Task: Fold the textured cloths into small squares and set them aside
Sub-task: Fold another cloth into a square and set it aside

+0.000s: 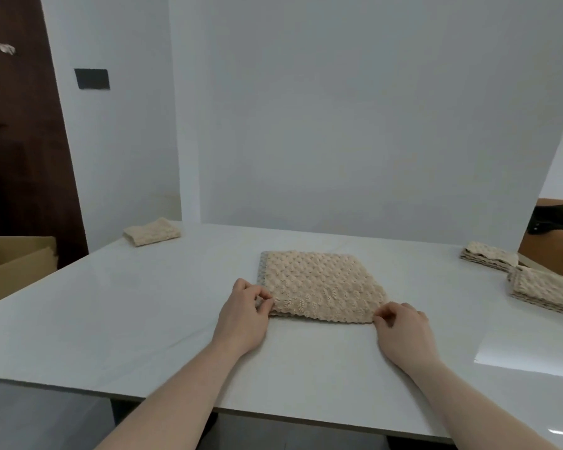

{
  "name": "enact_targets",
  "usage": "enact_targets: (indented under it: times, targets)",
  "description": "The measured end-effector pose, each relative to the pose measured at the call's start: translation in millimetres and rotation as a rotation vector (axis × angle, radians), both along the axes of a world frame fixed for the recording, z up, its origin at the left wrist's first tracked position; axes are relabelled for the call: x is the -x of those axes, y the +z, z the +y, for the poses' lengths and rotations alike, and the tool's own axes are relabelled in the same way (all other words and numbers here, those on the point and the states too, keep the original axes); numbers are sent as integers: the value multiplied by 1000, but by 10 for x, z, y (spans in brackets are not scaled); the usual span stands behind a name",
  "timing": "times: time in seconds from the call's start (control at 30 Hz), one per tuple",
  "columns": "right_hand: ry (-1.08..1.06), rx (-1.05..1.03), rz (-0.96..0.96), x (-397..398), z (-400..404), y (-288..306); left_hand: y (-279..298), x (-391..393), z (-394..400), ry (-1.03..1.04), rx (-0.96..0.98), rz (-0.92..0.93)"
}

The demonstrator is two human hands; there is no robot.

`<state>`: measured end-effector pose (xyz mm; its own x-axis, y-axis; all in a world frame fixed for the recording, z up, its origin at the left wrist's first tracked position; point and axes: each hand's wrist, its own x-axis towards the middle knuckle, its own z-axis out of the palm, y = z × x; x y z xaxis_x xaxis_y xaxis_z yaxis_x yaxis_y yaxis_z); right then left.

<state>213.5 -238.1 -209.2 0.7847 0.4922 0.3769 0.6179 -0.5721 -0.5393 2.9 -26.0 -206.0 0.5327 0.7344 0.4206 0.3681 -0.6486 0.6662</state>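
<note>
While my left hand (245, 306) and right hand (400, 326) each pinch a near corner of the beige textured cloth (319, 284), it lies folded flat mid-tabletop (127, 313). One folded cloth (152, 235) sits at the far left corner; stacked cloths (546, 287) line the right edge.
</note>
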Motion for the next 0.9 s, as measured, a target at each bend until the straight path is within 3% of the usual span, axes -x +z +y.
enact_targets:
  times: [0.27,0.43,0.63,0.9]
  targets:
    - [77,-328,-54,49,-14,23,70,55,-145,19,-156,-88]
    - [100,-341,-71,100,-34,25,94,79,-228,15,-248,-40]
    - [112,-325,-43,166,-54,64,150,136,-273,6,-206,38]
    - [150,-272,-45,292,-76,148,159,127,-241,36,-66,-67]
